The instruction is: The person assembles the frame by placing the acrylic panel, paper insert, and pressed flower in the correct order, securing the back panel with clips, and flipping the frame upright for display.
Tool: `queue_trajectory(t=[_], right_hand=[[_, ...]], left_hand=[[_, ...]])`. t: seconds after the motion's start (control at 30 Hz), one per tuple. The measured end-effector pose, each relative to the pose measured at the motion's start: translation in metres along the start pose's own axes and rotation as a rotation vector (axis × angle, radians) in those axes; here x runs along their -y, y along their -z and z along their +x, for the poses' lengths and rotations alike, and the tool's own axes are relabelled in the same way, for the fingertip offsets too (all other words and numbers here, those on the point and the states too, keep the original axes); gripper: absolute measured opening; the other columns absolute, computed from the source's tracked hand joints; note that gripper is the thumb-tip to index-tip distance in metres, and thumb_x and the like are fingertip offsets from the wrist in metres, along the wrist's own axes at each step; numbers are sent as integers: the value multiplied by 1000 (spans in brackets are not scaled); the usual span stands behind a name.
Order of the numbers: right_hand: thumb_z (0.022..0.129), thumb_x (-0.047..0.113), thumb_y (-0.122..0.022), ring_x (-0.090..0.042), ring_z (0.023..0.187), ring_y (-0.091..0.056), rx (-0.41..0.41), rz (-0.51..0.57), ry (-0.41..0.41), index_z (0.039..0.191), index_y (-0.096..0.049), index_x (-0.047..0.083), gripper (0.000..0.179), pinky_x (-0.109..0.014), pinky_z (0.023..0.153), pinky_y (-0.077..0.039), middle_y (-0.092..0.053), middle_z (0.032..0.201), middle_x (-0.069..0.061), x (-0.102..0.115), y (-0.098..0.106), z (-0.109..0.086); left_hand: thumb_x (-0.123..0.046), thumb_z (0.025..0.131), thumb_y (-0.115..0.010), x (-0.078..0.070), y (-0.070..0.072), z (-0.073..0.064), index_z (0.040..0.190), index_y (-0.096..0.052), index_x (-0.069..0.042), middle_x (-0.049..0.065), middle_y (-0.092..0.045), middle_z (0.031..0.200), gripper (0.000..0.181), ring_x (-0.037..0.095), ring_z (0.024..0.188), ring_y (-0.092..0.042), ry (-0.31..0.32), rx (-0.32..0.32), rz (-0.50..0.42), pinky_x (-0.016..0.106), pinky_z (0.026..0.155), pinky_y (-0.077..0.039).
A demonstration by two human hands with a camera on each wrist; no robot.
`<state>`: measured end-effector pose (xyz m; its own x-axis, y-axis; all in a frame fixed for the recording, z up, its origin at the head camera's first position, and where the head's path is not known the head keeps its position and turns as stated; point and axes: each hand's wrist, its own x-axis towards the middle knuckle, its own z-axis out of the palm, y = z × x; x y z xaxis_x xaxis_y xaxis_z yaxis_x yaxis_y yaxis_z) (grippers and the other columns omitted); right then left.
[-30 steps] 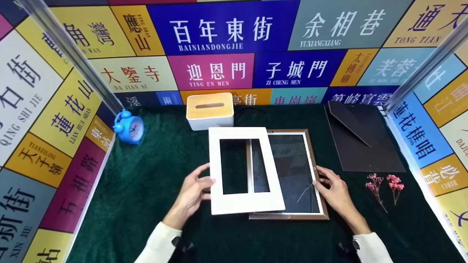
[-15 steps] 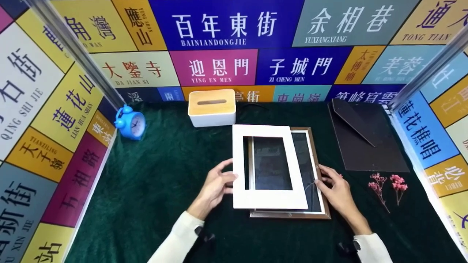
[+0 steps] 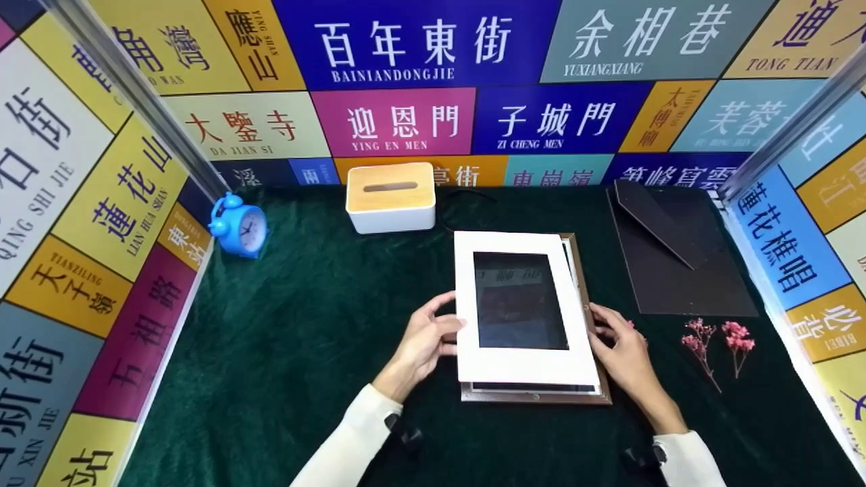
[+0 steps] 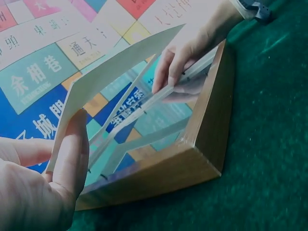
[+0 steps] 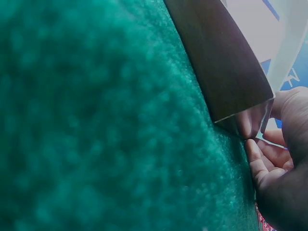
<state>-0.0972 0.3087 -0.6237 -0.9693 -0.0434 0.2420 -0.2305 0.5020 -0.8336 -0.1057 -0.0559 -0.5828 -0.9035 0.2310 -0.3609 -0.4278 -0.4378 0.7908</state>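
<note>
My left hand [image 3: 421, 345] pinches the left edge of a white photo mat [image 3: 521, 367], thumb on one face and fingers on the other. The mat lies over a brown wooden picture frame [image 3: 534, 398], covering most of it, with the frame's front and right borders still showing. In the left wrist view the mat [image 4: 79, 89] is tilted, its pinched side raised above the glass. My right hand [image 3: 626, 348] holds the right side of the frame, thumb near the inner rim and fingers against the outer wall [image 5: 219, 62].
A black backing board [image 3: 717, 291] with a stand leg lies at the right, with pink dried flowers [image 3: 700, 338] in front of it. A wood-topped tissue box [image 3: 391, 215] stands behind; a blue alarm clock [image 3: 242, 226] is at the left. Dark green cloth [image 3: 304, 304] covers the table.
My left hand has carried the mat rightward, from partly overlapping the frame to lying nearly over all of it. My right hand has stayed at the frame's right side.
</note>
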Motion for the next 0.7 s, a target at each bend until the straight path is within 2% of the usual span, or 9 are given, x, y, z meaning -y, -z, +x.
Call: queue_trajectory(t=[0.13,0.2,0.43,0.7], right_hand=[[95,-18,-74,3,107,-66,12,35,0,148,-62,-11,54,-6,93,-51,-63,145,-33,0,2,-1],[95,-19,-73,8,106,-64,19,54,-7,149,-60,-12,55,-7,93,-52,-62,147,-33,0,3,-2],[93,-21,-74,11,113,-60,26,69,-19,149,-60,-12,58,-5,95,-49,-61,148,-32,-2,4,-3],[94,-17,-76,5,104,-66,23,66,-14,148,-63,-9,56,-6,91,-52,-64,146,-30,-3,3,-2]], left_hand=[[13,94,-65,4,-6,2,159,-52,-4,13,-74,96,69,21,73,-78,14,21,-19,33,57,-65],[13,94,-64,6,-9,2,159,-53,-4,13,-74,95,68,22,73,-78,23,27,-33,33,58,-65],[13,95,-65,12,-14,5,153,-56,-1,13,-74,91,61,22,71,-77,37,19,-60,33,59,-65],[13,94,-67,11,-15,10,152,-56,0,15,-74,95,61,21,68,-77,39,-22,-31,31,56,-64]])
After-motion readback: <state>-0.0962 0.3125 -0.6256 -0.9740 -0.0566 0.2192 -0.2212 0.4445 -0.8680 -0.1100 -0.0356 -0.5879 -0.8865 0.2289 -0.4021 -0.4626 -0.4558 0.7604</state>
